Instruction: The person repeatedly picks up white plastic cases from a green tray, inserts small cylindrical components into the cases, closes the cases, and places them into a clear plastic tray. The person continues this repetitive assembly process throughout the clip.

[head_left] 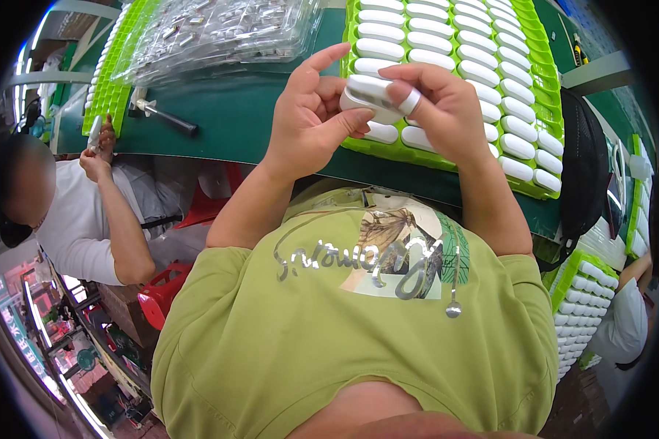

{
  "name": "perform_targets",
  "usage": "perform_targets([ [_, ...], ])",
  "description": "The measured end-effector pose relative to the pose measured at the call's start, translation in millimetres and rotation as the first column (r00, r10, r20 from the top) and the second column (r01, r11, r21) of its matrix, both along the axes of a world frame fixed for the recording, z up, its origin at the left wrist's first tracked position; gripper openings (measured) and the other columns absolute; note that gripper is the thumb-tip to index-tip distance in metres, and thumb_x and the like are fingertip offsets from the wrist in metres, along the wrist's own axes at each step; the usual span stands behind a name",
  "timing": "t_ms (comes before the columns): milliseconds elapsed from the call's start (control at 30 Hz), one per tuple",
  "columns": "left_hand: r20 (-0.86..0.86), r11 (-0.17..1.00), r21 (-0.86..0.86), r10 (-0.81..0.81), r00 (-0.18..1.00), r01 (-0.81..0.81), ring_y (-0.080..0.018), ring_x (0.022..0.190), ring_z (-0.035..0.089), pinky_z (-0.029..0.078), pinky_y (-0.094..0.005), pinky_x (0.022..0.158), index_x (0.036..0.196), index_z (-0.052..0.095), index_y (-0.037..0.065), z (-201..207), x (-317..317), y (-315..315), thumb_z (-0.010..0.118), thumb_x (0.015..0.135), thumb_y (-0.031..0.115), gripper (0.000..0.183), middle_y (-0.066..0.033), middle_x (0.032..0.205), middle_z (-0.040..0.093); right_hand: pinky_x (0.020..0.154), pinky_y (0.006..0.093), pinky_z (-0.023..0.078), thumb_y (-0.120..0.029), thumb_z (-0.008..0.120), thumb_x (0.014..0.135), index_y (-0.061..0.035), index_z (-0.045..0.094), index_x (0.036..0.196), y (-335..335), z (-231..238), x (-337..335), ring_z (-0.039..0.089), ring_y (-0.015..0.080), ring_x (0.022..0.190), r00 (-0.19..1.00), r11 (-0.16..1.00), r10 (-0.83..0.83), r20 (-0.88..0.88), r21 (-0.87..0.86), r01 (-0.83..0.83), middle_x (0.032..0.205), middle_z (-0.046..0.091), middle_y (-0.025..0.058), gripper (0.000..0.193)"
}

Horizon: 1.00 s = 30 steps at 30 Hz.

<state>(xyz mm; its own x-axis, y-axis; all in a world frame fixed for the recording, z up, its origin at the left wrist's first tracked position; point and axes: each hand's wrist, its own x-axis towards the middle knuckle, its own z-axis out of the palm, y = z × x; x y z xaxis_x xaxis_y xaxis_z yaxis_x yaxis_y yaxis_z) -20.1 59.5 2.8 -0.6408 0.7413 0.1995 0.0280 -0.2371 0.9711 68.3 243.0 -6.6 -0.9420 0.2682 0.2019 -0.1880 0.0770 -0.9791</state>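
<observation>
So the left hand (311,117) (index finger (326,58) sticking up) and right hand (447,110) are gripping a white oval case (366,89) between them, just past 12 o'clock. Right thumb's (399,91) wearing a white band (410,102), maybe tape. A green tray (543,62) of similar white pieces (518,128) is sitting at 1 o'clock.

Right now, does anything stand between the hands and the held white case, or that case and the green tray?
Nothing visible: left hand and right hand both touch the white case, and no other object shows between it and the green tray.
</observation>
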Motion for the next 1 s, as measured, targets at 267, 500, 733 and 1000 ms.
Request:
perform_targets([
  [267, -0.295, 0.987, 0.026, 0.161, 0.942, -0.161, -0.0211, 0.087, 0.069, 0.058, -0.0300, 0.075, 0.144, 0.032, -0.003, -2.3, -0.5, 3.3, 0.066, 0.085, -0.009, 0.068, -0.0175, 0.107, 0.068, 0.067, 0.0260, 0.050, -0.020, 0.067, 0.092, -0.0008, 0.072, 0.104, 6.0, -0.7, -3.1, 0.063, 0.0124, 0.077, 0.959, 0.998, 0.061, -0.276, 0.034, -0.054, 0.095, 0.068, 0.0051, 0.023],
  [500, -0.779, 0.987, -0.018, 0.086, 0.621, -0.160, -0.0260, 0.109, 0.065, 0.056, -0.0343, 0.089, 0.137, 0.043, -0.004, -3.6, -6.4, 1.7, 0.076, 0.077, -0.005, 0.068, -0.0195, 0.120, 0.065, 0.081, 0.0283, 0.054, -0.016, 0.075, 0.085, 0.0035, 0.057, 0.123, 4.4, -3.3, -2.0, 0.066, 0.0160, 0.094, 0.989, 0.908, 0.144, 0.033, -0.402, -0.119, 0.111, 0.066, 0.0134, 0.046],
  [733, -0.620, 0.998, 0.007, 0.057, 0.783, -0.067, -0.0273, 0.123, 0.057, 0.053, -0.0373, 0.097, 0.138, 0.043, -0.002, -4.3, -5.0, 0.9, 0.079, 0.073, -0.007, 0.075, -0.0217, 0.130, 0.059, 0.094, 0.0336, 0.052, 0.001, 0.074, 0.081, 0.0028, 0.055, 0.127, -0.1, -0.6, -3.8, 0.063, 0.0196, 0.109, 0.968, 0.884, 0.158, -0.193, -0.409, -0.226, 0.122, 0.063, 0.0135, 0.049],
  [1000, -0.757, 0.990, -0.027, 0.071, 0.650, -0.140, -0.0258, 0.107, 0.065, 0.054, -0.0315, 0.089, 0.130, 0.054, 0.003, -4.1, -9.6, -1.3, 0.076, 0.071, -0.008, 0.064, -0.0144, 0.119, 0.066, 0.090, 0.0331, 0.054, 0.002, 0.073, 0.083, 0.0030, 0.059, 0.120, 4.9, -7.2, -0.9, 0.065, 0.0196, 0.104, 0.960, 0.886, 0.221, -0.173, -0.377, -0.272, 0.116, 0.065, 0.0115, 0.039],
])
